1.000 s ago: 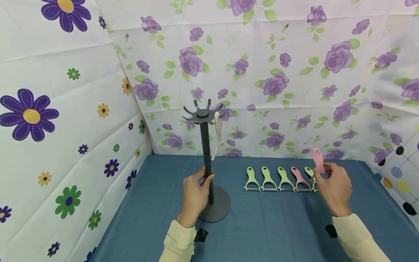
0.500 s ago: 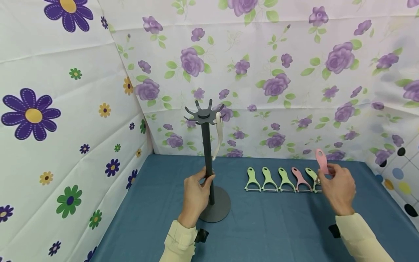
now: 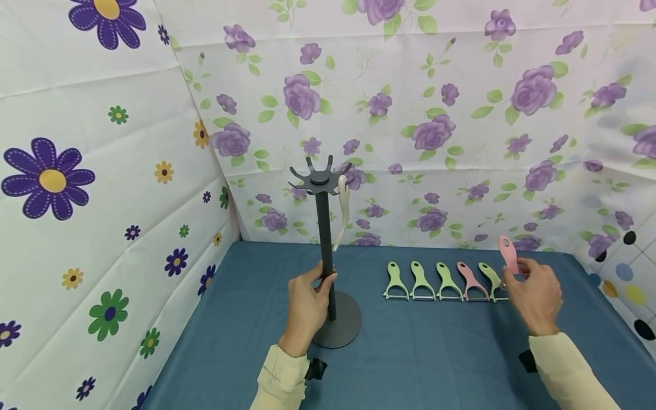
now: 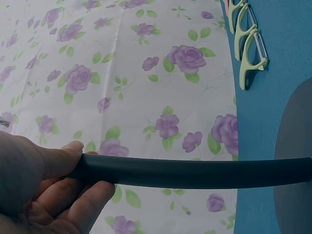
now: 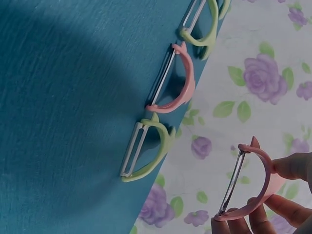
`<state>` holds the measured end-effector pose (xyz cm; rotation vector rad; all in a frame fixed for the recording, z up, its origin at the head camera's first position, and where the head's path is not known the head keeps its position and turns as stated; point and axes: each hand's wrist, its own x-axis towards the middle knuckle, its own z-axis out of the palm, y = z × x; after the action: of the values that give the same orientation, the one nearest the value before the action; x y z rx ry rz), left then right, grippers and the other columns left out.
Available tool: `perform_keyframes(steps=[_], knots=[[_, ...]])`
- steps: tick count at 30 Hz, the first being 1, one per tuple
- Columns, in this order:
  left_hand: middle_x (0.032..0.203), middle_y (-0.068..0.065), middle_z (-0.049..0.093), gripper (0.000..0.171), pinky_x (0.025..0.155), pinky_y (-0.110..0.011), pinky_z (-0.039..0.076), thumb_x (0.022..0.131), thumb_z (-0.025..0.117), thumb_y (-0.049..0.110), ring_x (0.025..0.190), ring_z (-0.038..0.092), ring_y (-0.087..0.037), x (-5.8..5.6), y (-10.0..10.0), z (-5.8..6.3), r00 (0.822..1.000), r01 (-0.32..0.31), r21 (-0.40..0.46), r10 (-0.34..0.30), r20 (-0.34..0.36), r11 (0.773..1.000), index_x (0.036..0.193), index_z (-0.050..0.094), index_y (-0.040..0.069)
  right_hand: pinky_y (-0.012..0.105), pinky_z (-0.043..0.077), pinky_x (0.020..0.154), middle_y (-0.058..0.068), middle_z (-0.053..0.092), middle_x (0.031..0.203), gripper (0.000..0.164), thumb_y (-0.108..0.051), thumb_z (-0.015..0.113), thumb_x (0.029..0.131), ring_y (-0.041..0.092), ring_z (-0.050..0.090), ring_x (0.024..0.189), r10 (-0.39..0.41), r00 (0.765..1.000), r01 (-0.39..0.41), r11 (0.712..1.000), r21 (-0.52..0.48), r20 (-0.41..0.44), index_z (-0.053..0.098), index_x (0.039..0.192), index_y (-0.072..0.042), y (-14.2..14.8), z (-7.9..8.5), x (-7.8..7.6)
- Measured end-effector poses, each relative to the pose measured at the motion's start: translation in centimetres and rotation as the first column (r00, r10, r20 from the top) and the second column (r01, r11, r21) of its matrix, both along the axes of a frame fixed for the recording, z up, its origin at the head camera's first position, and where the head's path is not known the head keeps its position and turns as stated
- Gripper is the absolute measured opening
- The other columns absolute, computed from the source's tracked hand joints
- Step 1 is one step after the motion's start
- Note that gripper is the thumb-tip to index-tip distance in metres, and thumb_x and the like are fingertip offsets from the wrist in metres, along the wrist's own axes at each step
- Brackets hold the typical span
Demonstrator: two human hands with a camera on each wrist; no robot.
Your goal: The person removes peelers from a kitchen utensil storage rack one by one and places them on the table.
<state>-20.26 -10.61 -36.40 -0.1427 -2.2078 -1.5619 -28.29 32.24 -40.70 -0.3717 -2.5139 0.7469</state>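
My left hand (image 3: 306, 304) grips the upright pole of a dark grey utensil stand (image 3: 325, 233), thumb and fingers round it. Hooks radiate from the stand's top, and a cream-coloured utensil (image 3: 343, 210), seen edge-on, hangs from a right-hand one. At the right, my right hand (image 3: 535, 299) pinches a pink peeler (image 3: 508, 253) above the table, its holed handle pointing up. In the right wrist view the blade side of that pink peeler (image 5: 267, 180) shows between thumb and fingers. Just left of this hand lies a green peeler (image 3: 492, 279), the last in a row.
Several peelers lie in a line towards the back of the blue cloth (image 3: 410, 353): green ones (image 3: 394, 279) and one pink peeler (image 3: 471, 279). The stand's round base (image 3: 348, 324) rests left of them. A flowered backdrop (image 3: 400, 216) rises behind.
My right hand has drifted slightly right and down with the pink peeler, uncovering more of the rightmost green peeler. The left hand keeps its hold on the stand.
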Motion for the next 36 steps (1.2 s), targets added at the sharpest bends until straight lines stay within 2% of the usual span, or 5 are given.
perform_keyframes(steps=[8, 13, 20, 29, 36], knots=[[0.117, -0.016, 0.076, 0.031, 0.089, -0.04, 0.062, 0.098, 0.069, 0.014, 0.11, 0.073, -0.029, 0.0, 0.0, -0.1, 1.0, 0.001, 0.002, -0.001, -0.003, 1.0, 0.129, 0.071, 0.01, 0.068, 0.045, 0.078, 0.031, 0.059, 0.118, 0.048, -0.028, 0.065, 0.099, 0.049, 0.055, 0.103, -0.005, 1.0, 0.005, 1.0, 0.001, 0.027, 0.062, 0.134, 0.005, 0.8, -0.2, -0.4], [0.117, -0.013, 0.076, 0.031, 0.09, -0.039, 0.061, 0.099, 0.068, 0.015, 0.111, 0.073, -0.027, 0.0, 0.0, -0.1, 1.0, 0.003, -0.006, -0.003, 0.001, 1.0, 0.13, 0.071, 0.01, 0.07, 0.045, 0.08, 0.031, 0.059, 0.12, 0.048, -0.029, 0.063, 0.1, 0.049, 0.055, 0.105, -0.022, 0.998, 0.022, 1.0, -0.004, 0.054, 0.062, 0.135, 0.004, 1.3, -0.6, -0.6], [0.117, -0.013, 0.076, 0.032, 0.09, -0.038, 0.061, 0.099, 0.068, 0.015, 0.112, 0.073, -0.03, 0.0, -0.1, -0.1, 1.0, 0.006, -0.006, -0.006, 0.002, 1.0, 0.13, 0.071, 0.01, 0.071, 0.044, 0.083, 0.031, 0.058, 0.122, 0.05, -0.028, 0.062, 0.1, 0.05, 0.054, 0.108, -0.039, 0.995, 0.039, 0.999, -0.008, 0.088, 0.06, 0.137, 0.005, 1.8, -1.1, -1.1], [0.117, -0.013, 0.076, 0.032, 0.089, -0.039, 0.062, 0.099, 0.068, 0.015, 0.109, 0.074, -0.027, 0.0, 0.0, 0.0, 1.0, -0.006, -0.018, 0.006, 0.009, 1.0, 0.13, 0.071, 0.01, 0.068, 0.041, 0.078, 0.032, 0.055, 0.123, 0.054, -0.028, 0.059, 0.101, 0.049, 0.051, 0.108, -0.039, 0.988, 0.043, 0.999, -0.026, 0.151, 0.055, 0.142, 0.006, 2.9, -1.9, -1.5], [0.117, -0.013, 0.076, 0.033, 0.088, -0.038, 0.062, 0.099, 0.068, 0.015, 0.11, 0.073, -0.028, 0.0, 0.0, 0.0, 1.0, -0.008, -0.021, 0.008, 0.003, 1.0, 0.131, 0.069, 0.008, 0.069, 0.042, 0.077, 0.032, 0.055, 0.122, 0.053, -0.028, 0.057, 0.101, 0.049, 0.051, 0.108, -0.046, 0.986, 0.051, 0.998, -0.029, 0.163, 0.055, 0.141, 0.006, 3.5, -2.4, -1.7]])
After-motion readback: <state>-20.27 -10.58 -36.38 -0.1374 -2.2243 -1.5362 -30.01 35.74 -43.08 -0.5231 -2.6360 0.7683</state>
